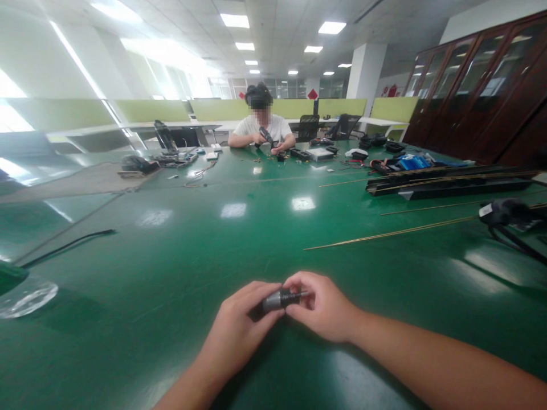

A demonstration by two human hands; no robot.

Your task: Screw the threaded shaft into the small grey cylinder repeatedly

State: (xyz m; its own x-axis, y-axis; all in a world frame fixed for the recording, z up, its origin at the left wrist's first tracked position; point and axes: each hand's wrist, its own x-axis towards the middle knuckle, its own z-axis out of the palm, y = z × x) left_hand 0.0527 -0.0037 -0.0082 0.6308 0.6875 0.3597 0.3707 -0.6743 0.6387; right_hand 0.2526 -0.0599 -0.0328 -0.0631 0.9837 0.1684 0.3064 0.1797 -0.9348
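Note:
Low in the middle of the head view, a short dark grey cylindrical part (274, 301) lies on its side between my hands, close above the green tabletop (205, 256). Its right portion is black and ribbed, with a thin pin or shaft sticking out to the right. My left hand (243, 319) grips the smooth grey body between thumb and fingers. On the ribbed end, the thumb and fingers of my right hand (327, 307) are closed, around the thin shaft. My fingers partly cover the part, and its exact kind cannot be made out.
Thin brass-coloured rods (384, 232) reach in from the right, near black channels (448, 185). A clear glass dish (32, 299) and black cable (72, 247) are at left. Across the table sits a person (262, 125) holding a dark tool, amid electronic parts.

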